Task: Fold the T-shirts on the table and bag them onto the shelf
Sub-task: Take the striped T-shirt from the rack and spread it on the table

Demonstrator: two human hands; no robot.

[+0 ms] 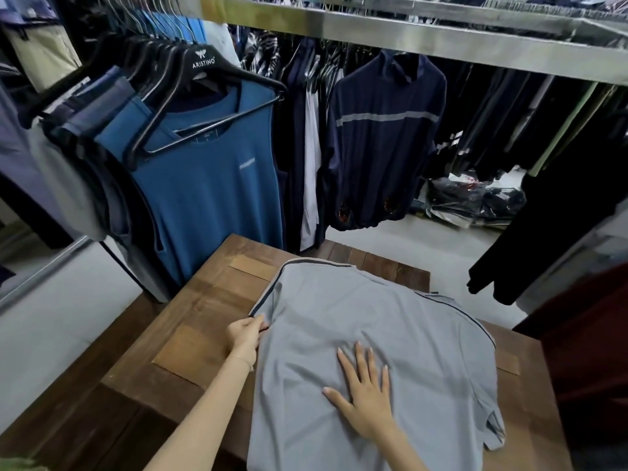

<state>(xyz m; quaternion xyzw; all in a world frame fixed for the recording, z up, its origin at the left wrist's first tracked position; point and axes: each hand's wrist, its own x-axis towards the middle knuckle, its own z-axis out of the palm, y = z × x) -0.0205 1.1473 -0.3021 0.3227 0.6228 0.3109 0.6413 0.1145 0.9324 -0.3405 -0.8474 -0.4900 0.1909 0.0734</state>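
your left hand (pixel 245 336) pinches the left edge of the grey t-shirt (pixel 367 351), fingers curled on the fabric beside its dark-striped sleeve. your right hand (pixel 365 390) lies flat on the middle of the shirt, fingers straight and spread, pressing down, holding nothing. the shirt lies spread on the wooden table (pixel 190 338), its lower part off the frame bottom. past the table, a blue sleeveless top (pixel 210 185) hangs on a black hanger (pixel 204 79), a navy jacket (pixel 384 137) beside it on the rail (pixel 407 32). bagged clothes (pixel 472 202) sit on the floor behind.
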